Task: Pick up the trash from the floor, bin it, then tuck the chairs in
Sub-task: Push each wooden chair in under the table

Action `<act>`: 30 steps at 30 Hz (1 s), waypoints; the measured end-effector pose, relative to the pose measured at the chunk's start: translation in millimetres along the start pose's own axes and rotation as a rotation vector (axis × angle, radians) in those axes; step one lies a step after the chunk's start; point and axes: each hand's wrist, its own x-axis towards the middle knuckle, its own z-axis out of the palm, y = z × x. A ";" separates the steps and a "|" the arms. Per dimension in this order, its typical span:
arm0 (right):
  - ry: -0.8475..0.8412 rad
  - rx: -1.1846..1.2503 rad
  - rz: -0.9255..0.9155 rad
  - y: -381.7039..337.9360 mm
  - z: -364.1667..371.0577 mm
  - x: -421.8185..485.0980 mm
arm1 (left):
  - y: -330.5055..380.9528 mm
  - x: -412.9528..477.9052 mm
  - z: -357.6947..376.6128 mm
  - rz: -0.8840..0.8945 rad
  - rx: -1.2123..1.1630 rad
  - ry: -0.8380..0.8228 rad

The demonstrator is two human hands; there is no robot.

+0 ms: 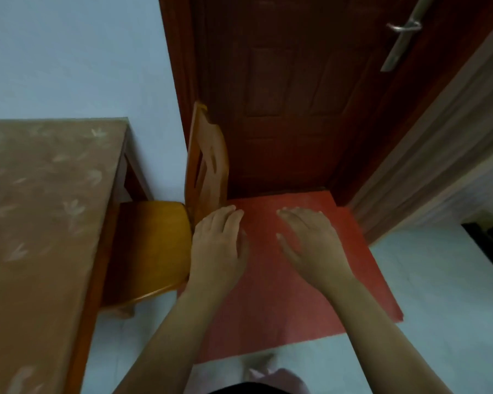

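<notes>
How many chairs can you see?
1. The chair sits at the end of the table, partly pushed under it, its back by the door. Others may be out of view.

Table at my left, chair tucked partly under its right side; mat on the floor right of the chair, door behind the mat; my hands over the mat
</notes>
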 end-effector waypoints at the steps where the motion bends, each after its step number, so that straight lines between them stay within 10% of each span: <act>1: 0.000 -0.002 -0.032 13.7 0.8 15.9 | 4.7 10.9 6.1 -0.019 0.020 0.017; 30: -0.506 0.368 -1.028 55.2 155.5 358.2 | -76.8 191.5 90.6 -0.802 0.359 0.218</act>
